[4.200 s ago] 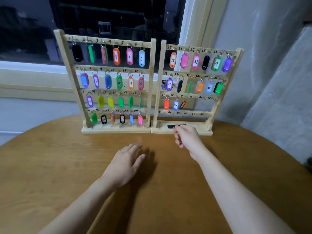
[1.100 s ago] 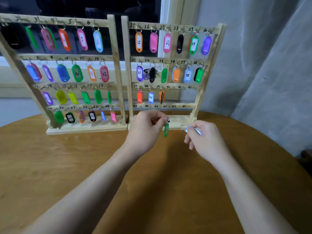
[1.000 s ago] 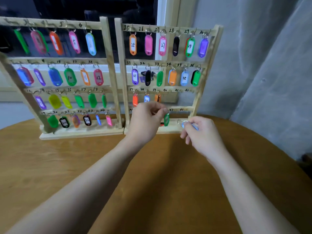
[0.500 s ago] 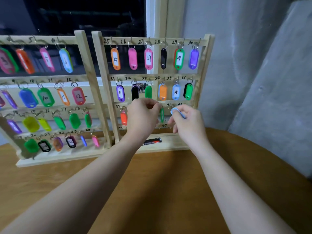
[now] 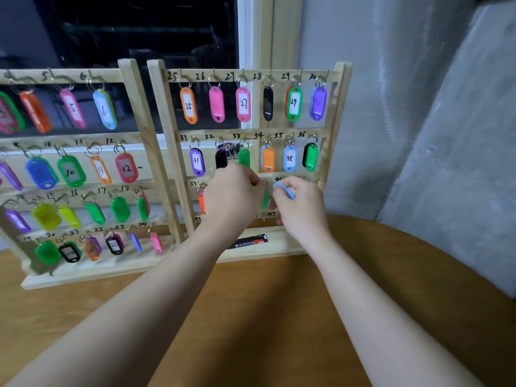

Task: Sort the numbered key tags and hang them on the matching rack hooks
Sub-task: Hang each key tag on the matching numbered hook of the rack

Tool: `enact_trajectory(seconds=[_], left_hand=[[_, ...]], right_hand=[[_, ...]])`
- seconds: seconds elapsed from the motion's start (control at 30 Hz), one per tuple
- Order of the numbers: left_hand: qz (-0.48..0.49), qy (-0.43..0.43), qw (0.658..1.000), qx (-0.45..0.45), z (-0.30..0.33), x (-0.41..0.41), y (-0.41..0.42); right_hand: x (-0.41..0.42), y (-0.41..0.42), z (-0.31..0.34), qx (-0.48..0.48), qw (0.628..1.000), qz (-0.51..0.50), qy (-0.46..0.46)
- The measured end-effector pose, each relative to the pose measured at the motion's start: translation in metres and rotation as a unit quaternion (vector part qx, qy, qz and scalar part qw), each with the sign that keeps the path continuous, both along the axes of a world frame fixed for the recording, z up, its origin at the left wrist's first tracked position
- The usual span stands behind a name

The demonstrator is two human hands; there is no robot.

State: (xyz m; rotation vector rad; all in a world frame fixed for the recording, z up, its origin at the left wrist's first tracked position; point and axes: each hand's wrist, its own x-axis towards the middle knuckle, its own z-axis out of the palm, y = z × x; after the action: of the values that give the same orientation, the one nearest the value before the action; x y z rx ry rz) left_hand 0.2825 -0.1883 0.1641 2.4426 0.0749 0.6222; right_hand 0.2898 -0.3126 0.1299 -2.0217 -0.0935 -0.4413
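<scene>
Head view: wooden table (image 5: 251, 317), grey wall (image 5: 418, 121); fingers (image 5: 282, 196) pinching blue tag (image 5: 283, 189).

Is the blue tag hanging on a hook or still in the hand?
In the hand. The right hand pinches the light blue tag in front of the rack; it hangs from no hook.
</scene>
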Motion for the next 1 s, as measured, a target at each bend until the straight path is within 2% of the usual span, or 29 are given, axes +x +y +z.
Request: enact_trajectory(seconds=[0.23, 0.47, 0.57, 0.77, 1.0], left_hand=[[-0.016, 0.019, 0.999, 0.020, -0.005, -0.002, 0.006], [-0.047, 0.062, 0.997, 0.003, -0.016, -0.029, 0.026], [-0.056, 0.095, 0.994, -0.022, -0.022, -0.053, 0.039], [-0.076, 0.135, 0.987, -0.033, -0.038, -0.127, 0.075], [-0.109, 0.203, 0.968, -0.095, -0.099, -0.265, 0.132]], right_hand=[[0.003, 0.004, -0.007, -0.038, 0.999, -0.004, 0.017], [-0.021, 0.005, -0.019, -0.021, 0.997, 0.005, 0.074], [-0.051, 0.006, -0.022, 0.017, 0.993, 0.023, 0.113], [-0.134, 0.008, -0.023, 0.012, 0.987, 0.061, 0.148], [-0.260, 0.019, -0.045, -0.091, 0.977, 0.121, 0.152]])
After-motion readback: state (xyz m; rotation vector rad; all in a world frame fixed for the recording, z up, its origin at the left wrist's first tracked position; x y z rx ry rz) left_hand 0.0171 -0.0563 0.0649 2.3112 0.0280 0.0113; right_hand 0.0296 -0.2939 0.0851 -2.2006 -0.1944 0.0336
